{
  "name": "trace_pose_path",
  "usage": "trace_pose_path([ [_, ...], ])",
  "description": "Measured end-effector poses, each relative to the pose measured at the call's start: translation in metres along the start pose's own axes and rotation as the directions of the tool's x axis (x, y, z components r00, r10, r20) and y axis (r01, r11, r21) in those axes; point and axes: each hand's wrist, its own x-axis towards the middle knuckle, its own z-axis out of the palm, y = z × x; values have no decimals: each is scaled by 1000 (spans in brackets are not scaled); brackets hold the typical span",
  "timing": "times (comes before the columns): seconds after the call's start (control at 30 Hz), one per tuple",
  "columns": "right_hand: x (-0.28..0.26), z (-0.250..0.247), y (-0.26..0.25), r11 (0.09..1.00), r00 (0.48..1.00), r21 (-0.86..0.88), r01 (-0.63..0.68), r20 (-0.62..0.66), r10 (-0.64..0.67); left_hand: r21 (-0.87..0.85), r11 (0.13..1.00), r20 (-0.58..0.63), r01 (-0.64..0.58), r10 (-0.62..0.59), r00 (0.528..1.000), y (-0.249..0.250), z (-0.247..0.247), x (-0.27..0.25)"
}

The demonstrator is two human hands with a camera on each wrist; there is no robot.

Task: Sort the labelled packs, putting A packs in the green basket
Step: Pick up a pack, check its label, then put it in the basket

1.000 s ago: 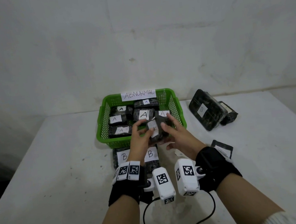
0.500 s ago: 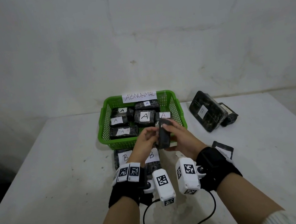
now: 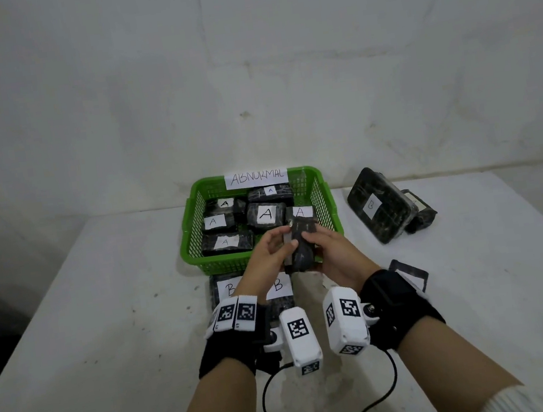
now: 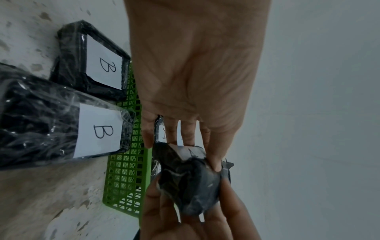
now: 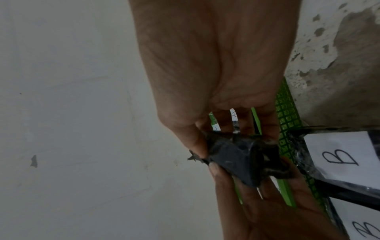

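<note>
Both hands hold one black wrapped pack (image 3: 301, 246) (image 4: 191, 180) (image 5: 236, 160) on edge above the near rim of the green basket (image 3: 222, 263). My left hand (image 3: 271, 257) pinches its left side, where part of a white label faces. My right hand (image 3: 329, 250) cups its right side with fingers curled round it. I cannot read the label's letter. Several black packs marked A (image 3: 266, 214) lie inside the basket, which carries an ABNORMAL sign (image 3: 256, 177).
Two black packs marked B (image 3: 278, 286) (image 4: 102, 133) lie on the white table just in front of the basket, under my wrists. Another B pack (image 3: 380, 205) leans on a second pack at the back right. A small black pack (image 3: 410, 274) lies near my right wrist.
The held pack has been turned from flat to standing on edge and drawn slightly toward me from over the basket. Both hands stay on it.
</note>
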Motion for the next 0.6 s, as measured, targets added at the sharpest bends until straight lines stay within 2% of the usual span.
trace_pose_path([
  [0.17, -1, -1, 4, 998, 998, -1, 61, 27, -61, -11, 1000, 25, 6, -5, 1000, 1, -2, -2],
  [0.37, -2, 2, 0, 997, 992, -37, 61, 115, -57, -3, 1000, 21, 12, -12, 1000, 2, -5, -2],
  [0.6, 0, 3, -2, 995, 985, -4, 96, 146, -94, -8, 1000, 60, 12, -11, 998, 7, -5, -3],
])
